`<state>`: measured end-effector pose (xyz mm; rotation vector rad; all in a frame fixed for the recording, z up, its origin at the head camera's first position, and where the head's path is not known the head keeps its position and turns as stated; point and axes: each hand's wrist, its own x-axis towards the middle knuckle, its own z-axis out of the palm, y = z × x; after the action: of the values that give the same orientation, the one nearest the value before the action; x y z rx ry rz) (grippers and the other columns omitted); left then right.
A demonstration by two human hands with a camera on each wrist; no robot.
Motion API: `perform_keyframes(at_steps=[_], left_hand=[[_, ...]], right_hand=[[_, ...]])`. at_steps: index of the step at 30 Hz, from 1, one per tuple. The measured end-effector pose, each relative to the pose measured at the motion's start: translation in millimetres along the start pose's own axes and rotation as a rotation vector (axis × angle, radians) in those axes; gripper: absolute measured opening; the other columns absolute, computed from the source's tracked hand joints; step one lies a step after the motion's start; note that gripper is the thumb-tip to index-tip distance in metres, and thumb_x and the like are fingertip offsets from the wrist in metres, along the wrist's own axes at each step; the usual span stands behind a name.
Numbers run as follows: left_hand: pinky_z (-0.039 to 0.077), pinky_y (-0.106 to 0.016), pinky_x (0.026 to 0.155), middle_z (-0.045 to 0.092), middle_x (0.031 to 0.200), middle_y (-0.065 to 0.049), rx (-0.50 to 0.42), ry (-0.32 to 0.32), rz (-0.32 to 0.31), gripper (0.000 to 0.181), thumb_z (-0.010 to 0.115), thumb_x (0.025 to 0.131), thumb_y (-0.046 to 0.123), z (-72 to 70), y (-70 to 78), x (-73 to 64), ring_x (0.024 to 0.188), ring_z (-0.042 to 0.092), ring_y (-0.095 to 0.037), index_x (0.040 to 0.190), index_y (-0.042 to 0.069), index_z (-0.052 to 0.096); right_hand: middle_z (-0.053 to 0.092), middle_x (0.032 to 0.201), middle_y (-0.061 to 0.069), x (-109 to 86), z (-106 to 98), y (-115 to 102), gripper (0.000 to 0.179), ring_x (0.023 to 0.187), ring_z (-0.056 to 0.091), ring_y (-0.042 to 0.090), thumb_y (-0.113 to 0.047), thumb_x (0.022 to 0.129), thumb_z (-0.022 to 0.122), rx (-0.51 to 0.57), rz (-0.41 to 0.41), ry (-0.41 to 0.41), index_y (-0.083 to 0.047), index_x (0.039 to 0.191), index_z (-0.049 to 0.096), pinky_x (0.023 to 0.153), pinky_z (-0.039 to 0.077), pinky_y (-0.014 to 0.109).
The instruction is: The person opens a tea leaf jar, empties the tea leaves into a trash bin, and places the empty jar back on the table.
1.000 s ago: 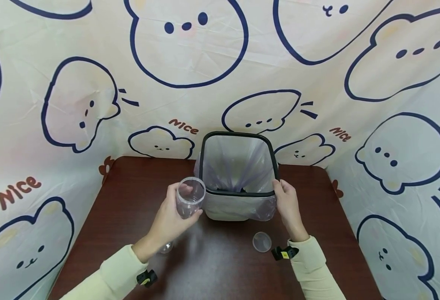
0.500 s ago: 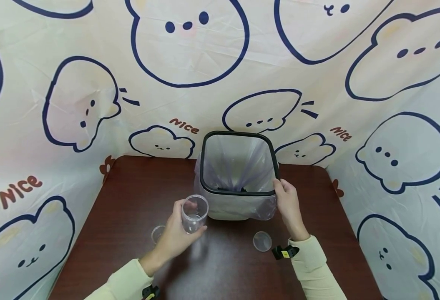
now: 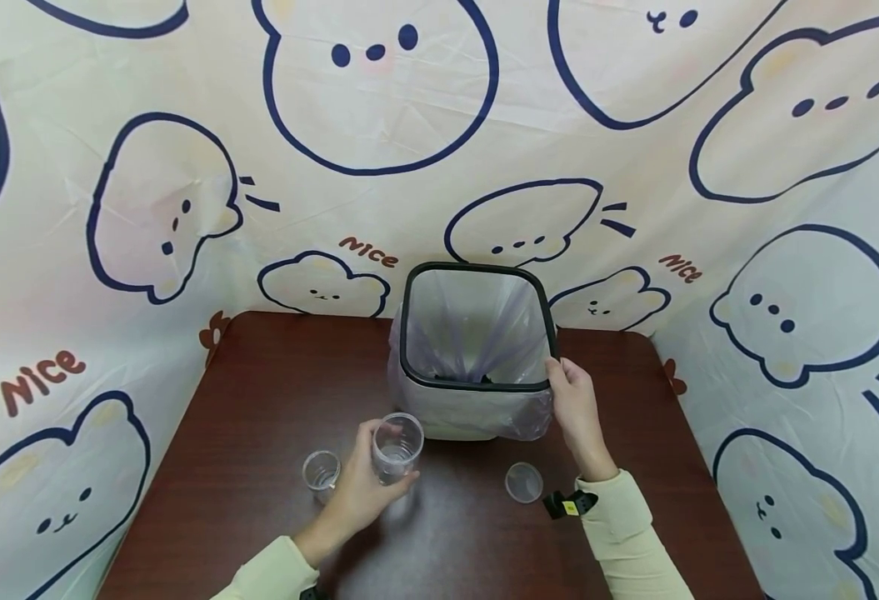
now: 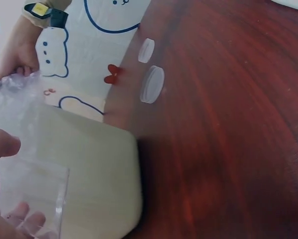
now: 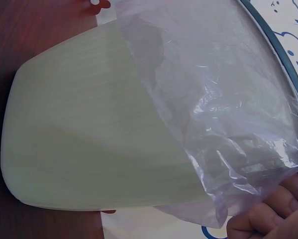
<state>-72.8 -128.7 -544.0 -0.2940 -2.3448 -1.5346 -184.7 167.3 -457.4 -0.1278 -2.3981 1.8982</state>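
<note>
My left hand (image 3: 359, 493) grips a clear plastic jar (image 3: 397, 443), mouth upward, in front of the bin's near left corner. Its thumb and fingers wrap the jar's sides. In the left wrist view the jar's see-through wall (image 4: 54, 199) overlaps the bin. My right hand (image 3: 576, 408) holds the right side of the trash bin (image 3: 450, 427) at its dark rim, pinching the liner there. The translucent lilac bin liner (image 5: 223, 109) is folded over the outside of the bin in the right wrist view. A second clear jar (image 3: 322, 472) stands left of my left hand.
A round clear lid (image 3: 524, 483) lies on the dark wood table (image 3: 454, 542), in front of my right hand. A pale cloth wall (image 3: 334, 200) with cartoon drawings closes in the table's back and sides.
My left hand has drawn the jar toward me and slightly right, lower in the view. The second jar, earlier mostly behind that arm, now shows. My right hand stays on the bin.
</note>
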Motion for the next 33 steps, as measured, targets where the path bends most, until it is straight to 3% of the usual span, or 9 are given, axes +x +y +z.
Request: perform_keyframes(at_steps=[4, 11, 17, 21, 33], left_hand=[[0.047, -0.052, 0.096, 0.067, 0.123, -0.009, -0.007, -0.007, -0.005, 0.081, 0.094, 0.064, -0.001, 5.9, -6.8, -5.1, 0.112, 0.064, -0.03, 0.131, 0.001, 0.047], [0.046, -0.045, 0.101, 0.067, 0.121, -0.01, 0.025, -0.011, -0.066, 0.08, 0.094, 0.063, 0.001, 15.2, -17.8, -8.2, 0.114, 0.064, -0.029, 0.13, 0.002, 0.051], [0.045, -0.048, 0.102, 0.068, 0.123, -0.011, -0.01, -0.04, -0.134, 0.078, 0.093, 0.065, 0.001, 23.5, -25.0, -11.9, 0.115, 0.064, -0.03, 0.13, 0.002, 0.05], [0.046, -0.051, 0.1, 0.068, 0.121, -0.012, 0.004, -0.045, -0.115, 0.075, 0.093, 0.066, 0.003, 27.0, -29.9, -13.6, 0.112, 0.065, -0.031, 0.128, 0.001, 0.05], [0.048, -0.052, 0.097, 0.068, 0.119, -0.013, 0.028, -0.051, -0.088, 0.073, 0.094, 0.066, 0.006, 38.7, -53.4, -18.0, 0.11, 0.065, -0.034, 0.126, 0.002, 0.051]], right_hand=[[0.034, 0.061, -0.002, -0.5, -0.5, 0.8, 0.041, 0.053, 0.032, 0.013, -0.028, 0.108, 0.049, 0.002, -0.007, -0.007, -0.008, 0.073, 0.044, 0.049, 0.028, 0.027], [0.035, 0.061, -0.003, -0.2, -1.2, -0.2, 0.041, 0.053, 0.034, 0.013, -0.029, 0.108, 0.05, 0.003, 0.003, -0.006, -0.008, 0.073, 0.045, 0.05, 0.029, 0.027], [0.036, 0.061, -0.002, -3.9, -1.4, -12.8, 0.04, 0.053, 0.034, 0.012, -0.024, 0.109, 0.048, 0.002, 0.048, -0.023, -0.009, 0.072, 0.045, 0.05, 0.029, 0.026], [0.036, 0.062, -0.001, -0.5, -2.0, -8.5, 0.04, 0.054, 0.034, 0.013, -0.024, 0.109, 0.047, -0.007, 0.071, -0.026, -0.008, 0.073, 0.045, 0.051, 0.03, 0.027], [0.034, 0.06, -0.002, -1.0, -2.1, -3.2, 0.042, 0.052, 0.032, 0.013, -0.029, 0.108, 0.049, 0.003, 0.031, -0.016, -0.009, 0.073, 0.043, 0.05, 0.028, 0.027]])
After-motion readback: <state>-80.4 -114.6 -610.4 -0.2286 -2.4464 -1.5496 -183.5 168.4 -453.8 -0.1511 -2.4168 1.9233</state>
